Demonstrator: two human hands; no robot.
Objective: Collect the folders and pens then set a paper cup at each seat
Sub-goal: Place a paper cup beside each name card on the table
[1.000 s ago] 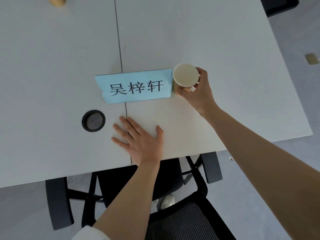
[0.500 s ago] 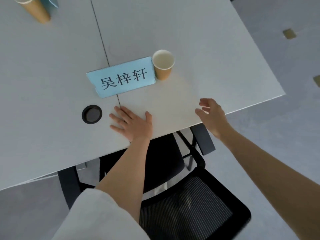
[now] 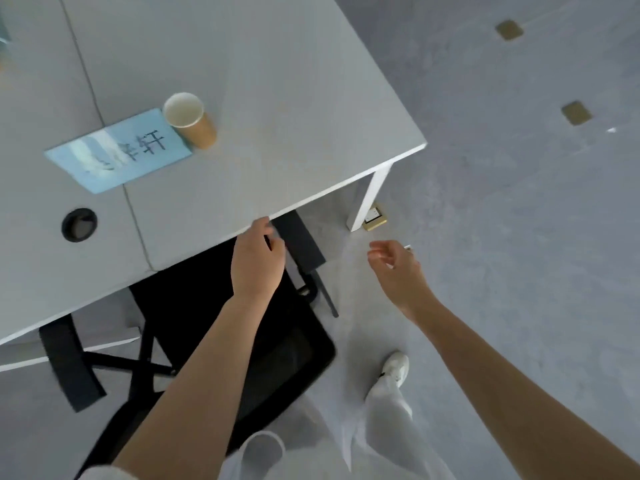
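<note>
Both hands off table (image 3: 311,109) (edge clear)

On the table (image 3: 277,81), the only things standing are a paper cup (image 3: 192,121) and a blue name card (image 3: 121,150) touching it on its left; to the right and far side of them the top is bare out to the corner. A round cable hole (image 3: 79,224) sits near the left part of the near edge. Below that edge, a black chair (image 3: 270,358) and its armrest (image 3: 299,242) fill the space, with a white table leg (image 3: 367,199) at the right. Right of the chair the floor (image 3: 519,202) is open.
</note>
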